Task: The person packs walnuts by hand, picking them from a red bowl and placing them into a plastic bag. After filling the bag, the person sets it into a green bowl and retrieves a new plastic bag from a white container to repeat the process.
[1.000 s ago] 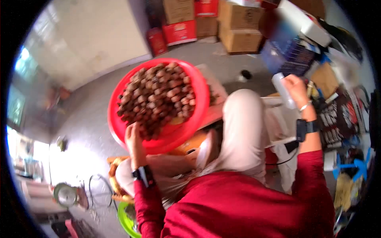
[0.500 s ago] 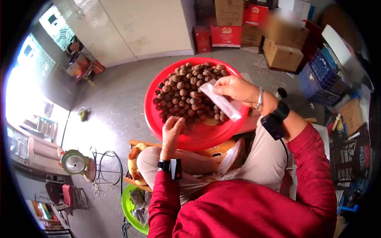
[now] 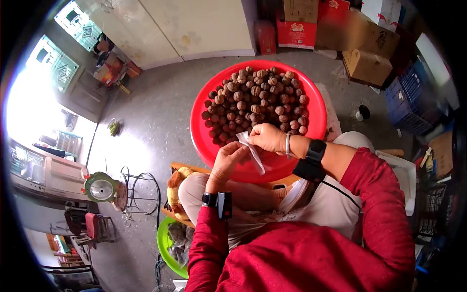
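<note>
Floor [image 3: 158,92] grey, boxes [image 3: 368,67] beyond; red basin [image 3: 317,117] heaped with walnuts [image 3: 255,103]; left hand [image 3: 227,160], right hand [image 3: 268,138] pinching plastic bag [image 3: 255,159].

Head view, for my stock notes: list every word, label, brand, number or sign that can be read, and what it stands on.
None can be read with certainty.
Red carton at the back: pale print, too small.
Brown carton behind the open floor: dark marks, too blurred.
Pale strip in the hands: no lettering visible.
</note>
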The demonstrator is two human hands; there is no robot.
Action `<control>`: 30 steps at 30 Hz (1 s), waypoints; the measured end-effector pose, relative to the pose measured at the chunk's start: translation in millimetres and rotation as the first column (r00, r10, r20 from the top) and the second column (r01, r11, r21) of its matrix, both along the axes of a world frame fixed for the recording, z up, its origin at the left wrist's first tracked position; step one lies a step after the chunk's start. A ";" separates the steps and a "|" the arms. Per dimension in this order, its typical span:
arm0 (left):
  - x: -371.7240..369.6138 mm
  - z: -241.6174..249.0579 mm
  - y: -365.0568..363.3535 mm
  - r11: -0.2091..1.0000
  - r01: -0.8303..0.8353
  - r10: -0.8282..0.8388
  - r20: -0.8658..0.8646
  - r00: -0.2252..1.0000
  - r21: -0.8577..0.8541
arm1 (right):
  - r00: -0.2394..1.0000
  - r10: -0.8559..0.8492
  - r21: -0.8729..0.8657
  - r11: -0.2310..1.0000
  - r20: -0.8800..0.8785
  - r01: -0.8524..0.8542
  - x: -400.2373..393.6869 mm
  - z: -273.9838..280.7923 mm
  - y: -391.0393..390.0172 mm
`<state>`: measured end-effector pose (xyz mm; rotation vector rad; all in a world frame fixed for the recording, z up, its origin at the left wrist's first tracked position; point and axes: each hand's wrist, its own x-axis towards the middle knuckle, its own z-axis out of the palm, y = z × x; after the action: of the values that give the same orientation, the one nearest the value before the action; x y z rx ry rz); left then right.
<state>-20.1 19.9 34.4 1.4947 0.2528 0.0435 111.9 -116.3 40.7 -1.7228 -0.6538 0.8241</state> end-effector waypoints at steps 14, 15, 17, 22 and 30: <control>4.7 5.4 -4.1 0.993 -0.002 0.012 -0.082 0.997 0.114 | 0.918 0.028 0.062 0.998 -0.395 -0.003 -4.2 14.6 -6.5; 4.7 2.9 -3.1 0.994 -0.010 0.019 -0.084 0.996 0.113 | 0.938 0.037 0.056 0.998 -0.344 -0.019 -5.1 13.5 -7.6; 5.3 -4.3 -0.3 0.993 0.003 0.006 -0.076 0.997 0.115 | 0.955 0.044 0.049 0.998 -0.293 -0.031 -3.5 9.9 -9.7; 4.4 1.9 -5.6 0.989 0.019 -0.008 -0.073 0.997 0.147 | 0.995 0.099 -0.032 0.994 -0.023 -0.100 1.6 -6.2 -11.7; 8.6 -10.0 -0.9 0.980 -0.147 0.158 -0.073 0.985 0.137 | 0.993 -0.056 -0.071 0.996 -0.105 0.049 10.9 -13.4 -13.2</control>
<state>-11.5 19.0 24.4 1.6070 0.4391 0.1223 122.8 -129.5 27.2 -1.7367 -0.5114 0.9045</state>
